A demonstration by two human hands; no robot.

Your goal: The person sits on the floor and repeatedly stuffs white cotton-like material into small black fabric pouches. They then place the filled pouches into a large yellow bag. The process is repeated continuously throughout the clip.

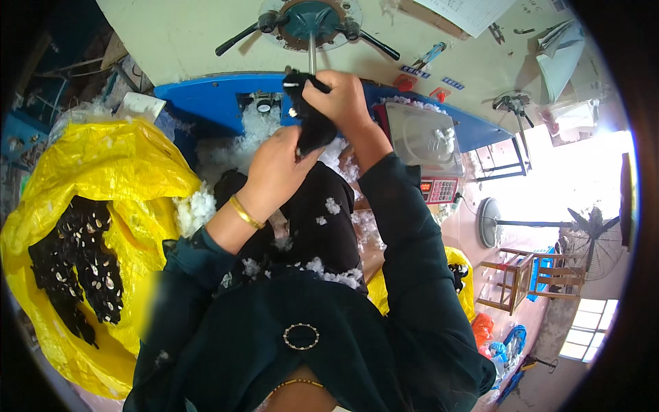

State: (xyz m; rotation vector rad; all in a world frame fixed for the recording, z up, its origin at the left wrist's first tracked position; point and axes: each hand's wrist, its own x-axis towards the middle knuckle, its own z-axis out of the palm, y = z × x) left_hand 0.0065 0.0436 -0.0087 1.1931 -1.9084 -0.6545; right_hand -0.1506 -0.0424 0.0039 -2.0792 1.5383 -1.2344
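Between my hands is a small black plush toy piece (317, 127) with a few whitish spots. My right hand (341, 103) grips its upper part, close to the thin metal tube (311, 56) that sticks out from the machine's round plate. The toy's upper end meets the tube's tip; how far it is pushed over the tube cannot be made out. Lower down, my left hand (276, 168) closes around the toy's bottom end. White fluffy stuffing (257, 134) lies behind my left hand, and tufts of it cling to my dark clothes.
At the left, a yellow woven sack (103, 161) holds several black plush pieces (96, 254). A weighing scale (422, 137) with a red keypad stands at the right. The round plate (292, 31) carries two black handles. Further right are a wooden chair (506, 281) and a fan (592, 240).
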